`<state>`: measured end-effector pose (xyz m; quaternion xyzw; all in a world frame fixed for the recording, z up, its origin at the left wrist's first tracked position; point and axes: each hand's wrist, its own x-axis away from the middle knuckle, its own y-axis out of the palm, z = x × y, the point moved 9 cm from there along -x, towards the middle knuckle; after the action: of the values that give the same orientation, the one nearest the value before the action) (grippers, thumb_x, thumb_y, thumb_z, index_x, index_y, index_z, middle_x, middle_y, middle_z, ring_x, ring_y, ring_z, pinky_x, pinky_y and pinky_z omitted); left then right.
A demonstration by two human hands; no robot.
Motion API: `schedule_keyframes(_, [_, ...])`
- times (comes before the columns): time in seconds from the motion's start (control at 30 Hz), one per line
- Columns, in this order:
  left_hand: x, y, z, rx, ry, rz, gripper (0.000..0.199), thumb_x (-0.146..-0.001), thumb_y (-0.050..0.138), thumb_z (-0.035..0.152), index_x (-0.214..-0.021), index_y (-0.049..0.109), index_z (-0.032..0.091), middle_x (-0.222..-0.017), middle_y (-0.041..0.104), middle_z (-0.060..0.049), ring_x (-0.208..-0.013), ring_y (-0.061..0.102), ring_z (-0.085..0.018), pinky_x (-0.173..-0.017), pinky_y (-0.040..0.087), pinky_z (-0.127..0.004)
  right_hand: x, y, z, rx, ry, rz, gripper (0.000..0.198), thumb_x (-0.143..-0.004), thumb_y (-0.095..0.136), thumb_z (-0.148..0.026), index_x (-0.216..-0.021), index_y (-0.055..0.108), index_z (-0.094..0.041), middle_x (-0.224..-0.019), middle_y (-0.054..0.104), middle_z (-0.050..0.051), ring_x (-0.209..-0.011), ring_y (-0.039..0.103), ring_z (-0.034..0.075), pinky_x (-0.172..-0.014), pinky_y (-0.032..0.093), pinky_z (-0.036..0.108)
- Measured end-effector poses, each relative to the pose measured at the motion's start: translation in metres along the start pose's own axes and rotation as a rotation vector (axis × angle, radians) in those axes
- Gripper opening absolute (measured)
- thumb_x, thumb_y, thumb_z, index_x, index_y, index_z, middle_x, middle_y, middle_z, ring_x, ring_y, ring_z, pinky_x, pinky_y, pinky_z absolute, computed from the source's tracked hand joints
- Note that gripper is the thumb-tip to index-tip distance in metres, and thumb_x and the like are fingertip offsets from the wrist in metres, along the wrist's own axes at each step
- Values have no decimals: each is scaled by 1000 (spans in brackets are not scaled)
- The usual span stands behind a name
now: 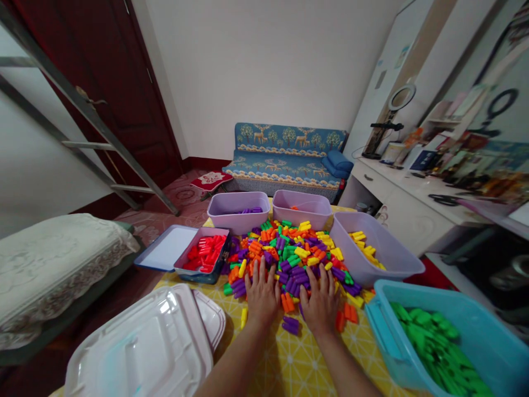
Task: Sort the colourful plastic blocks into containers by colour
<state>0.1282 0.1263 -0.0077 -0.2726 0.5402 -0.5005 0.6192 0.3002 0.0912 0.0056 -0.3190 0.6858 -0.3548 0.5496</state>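
Note:
A mixed pile of small plastic pieces (293, 270) in purple, orange, green, yellow and red spreads over a yellow patterned tablecloth (275, 358). My left hand (262, 289) lies palm down on the near side of the pile, its fingers stretched out. Beside it, my right hand (320, 300) also rests palm down with fingers apart, touching the pieces. Neither hand grips anything that I can see; what lies under the palms is hidden. A purple piece (291, 325) sits between my wrists, and orange pieces (350, 313) lie right of my right hand.
Around the pile stand a lilac bin (237, 220) with purple pieces, another lilac bin (301, 215), a third (384, 248) with yellow pieces, a turquoise bin (386, 336) with green ones and a tin (194, 275) with red ones. White lids (144, 353) lie at left.

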Motion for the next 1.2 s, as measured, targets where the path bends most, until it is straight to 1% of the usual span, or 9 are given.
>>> schedule_keyframes(0.2, [0, 1, -1, 2, 2, -9, 49, -95, 43, 34, -144, 47, 32, -162, 25, -6, -148, 25, -30, -115, 24, -57, 0, 0, 0, -10, -4, -5, 48, -92, 46, -33, -139, 51, -24, -157, 32, 11, -144, 24, 33, -111, 26, 57])
schedule_keyframes(0.4, [1, -1, -1, 16, -2, -23, 52, -94, 46, 33, -146, 44, 33, -162, 24, -6, -147, 25, -30, -116, 23, -56, 1, 1, 0, -22, -17, 16, 48, -92, 46, -34, -139, 51, -24, -156, 34, 12, -143, 26, 33, -110, 27, 58])
schedule_keyframes(0.53, [1, -1, 0, 13, -3, -26, 51, -94, 45, 34, -145, 45, 33, -162, 24, -6, -148, 23, -30, -116, 22, -56, 1, 1, 1, -29, -14, 7, 48, -93, 45, -34, -139, 51, -25, -156, 34, 11, -143, 26, 34, -109, 27, 59])
schedule_keyframes(0.73, [0, 0, 0, 10, -8, -22, 50, -94, 45, 33, -144, 47, 32, -161, 27, -6, -148, 25, -30, -115, 25, -57, 0, 0, 0, -23, 2, -8, 48, -93, 46, -33, -139, 51, -25, -156, 33, 11, -144, 25, 33, -110, 25, 59])
schedule_keyframes(0.93, [0, 0, 0, 3, -8, -36, 50, -95, 44, 34, -144, 46, 32, -162, 25, -6, -149, 21, -29, -115, 23, -56, 0, 0, 0, -25, -8, 2, 48, -92, 47, -33, -140, 51, -25, -157, 33, 11, -144, 24, 34, -110, 26, 59])
schedule_keyframes(1.2, [1, 1, 0, 5, 1, -28, 51, -95, 43, 34, -146, 44, 33, -162, 23, -6, -149, 22, -29, -116, 22, -57, 0, 0, 1, -30, -4, -6, 49, -92, 47, -33, -141, 50, -25, -157, 32, 11, -144, 24, 33, -110, 27, 58])
